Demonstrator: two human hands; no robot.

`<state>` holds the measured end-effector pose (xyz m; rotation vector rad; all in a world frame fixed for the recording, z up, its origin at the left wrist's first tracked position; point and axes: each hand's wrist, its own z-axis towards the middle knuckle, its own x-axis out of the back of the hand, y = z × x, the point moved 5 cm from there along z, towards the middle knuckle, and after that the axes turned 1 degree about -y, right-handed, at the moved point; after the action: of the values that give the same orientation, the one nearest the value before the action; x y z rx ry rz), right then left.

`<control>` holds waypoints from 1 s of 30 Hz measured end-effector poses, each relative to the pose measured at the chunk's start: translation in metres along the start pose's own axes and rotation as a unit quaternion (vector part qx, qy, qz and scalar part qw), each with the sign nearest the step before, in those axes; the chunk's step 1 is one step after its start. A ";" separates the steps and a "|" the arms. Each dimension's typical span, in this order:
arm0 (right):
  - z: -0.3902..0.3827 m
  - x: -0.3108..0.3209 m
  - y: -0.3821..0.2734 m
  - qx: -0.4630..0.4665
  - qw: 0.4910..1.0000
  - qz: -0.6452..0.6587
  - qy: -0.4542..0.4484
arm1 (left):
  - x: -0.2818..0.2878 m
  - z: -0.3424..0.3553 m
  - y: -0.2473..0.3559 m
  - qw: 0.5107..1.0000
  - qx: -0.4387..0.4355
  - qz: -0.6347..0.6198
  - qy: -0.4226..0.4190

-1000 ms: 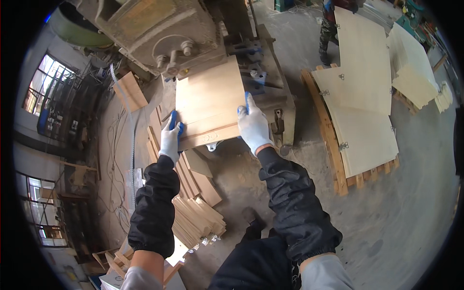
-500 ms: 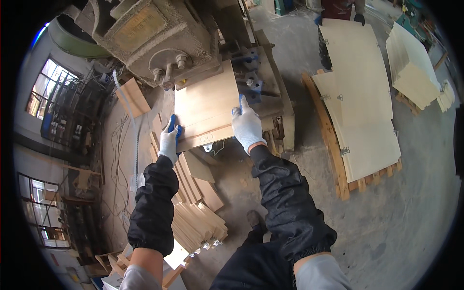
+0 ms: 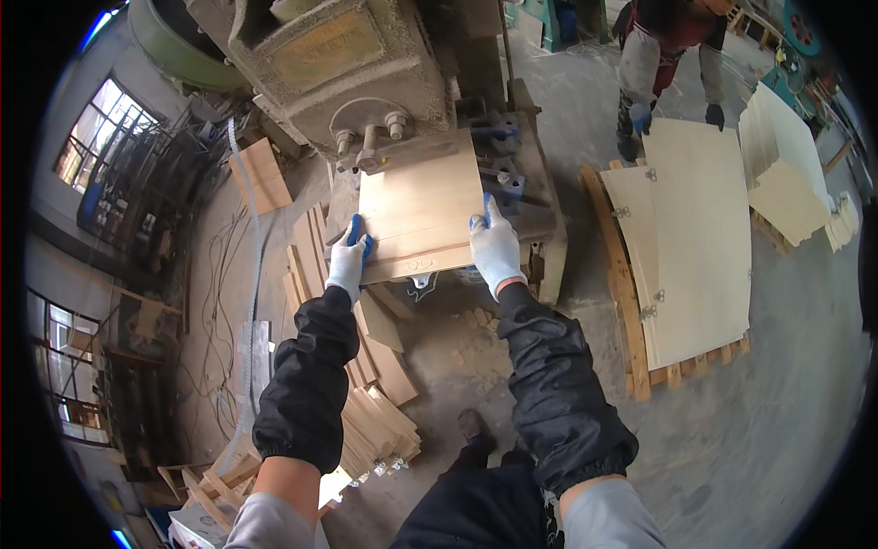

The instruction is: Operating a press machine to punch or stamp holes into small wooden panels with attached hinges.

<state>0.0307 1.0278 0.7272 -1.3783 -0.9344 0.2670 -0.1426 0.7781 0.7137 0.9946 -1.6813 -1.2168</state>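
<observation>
A pale wooden panel (image 3: 421,209) lies on the machine's table, its far end under the heavy dusty press head (image 3: 338,87). At the panel's near left corner, my left hand (image 3: 347,260) is closed on the edge, in a white glove with blue fingertips. My right hand (image 3: 497,245), gloved the same way, grips the right edge with the thumb side up along it. Black sleeve covers reach over both forearms. Blue-marked metal clamps (image 3: 510,185) sit on the machine table just right of the panel. The fingers under the panel are hidden.
Wooden strips and boards (image 3: 389,425) are stacked low at my left. A co-worker (image 3: 672,55) stands far right, hands at large pale sheets (image 3: 700,238) on a pallet (image 3: 631,366). Another sheet stack (image 3: 786,174) stands beyond. Cables (image 3: 219,302) trail over the left floor.
The view has shifted, so the machine and panel appear farther right and lower. Both hands keep hold of the panel. More of the co-worker shows, and the large top sheet has shifted.
</observation>
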 end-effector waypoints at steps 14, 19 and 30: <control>0.008 0.001 0.001 0.033 0.998 -0.046 0.034 | -0.008 -0.003 0.003 1.000 -0.012 -0.011 0.022; 0.004 -0.001 0.008 0.016 1.000 0.010 0.017 | -0.001 0.001 -0.002 0.999 -0.002 0.044 0.017; -0.056 0.000 0.018 0.070 0.997 0.007 -0.012 | 0.011 -0.061 -0.006 0.999 -0.016 -0.014 -0.024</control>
<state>0.0758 0.9916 0.7158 -1.2556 -0.9084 0.3546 -0.0896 0.7468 0.7217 0.9789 -1.6850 -1.2922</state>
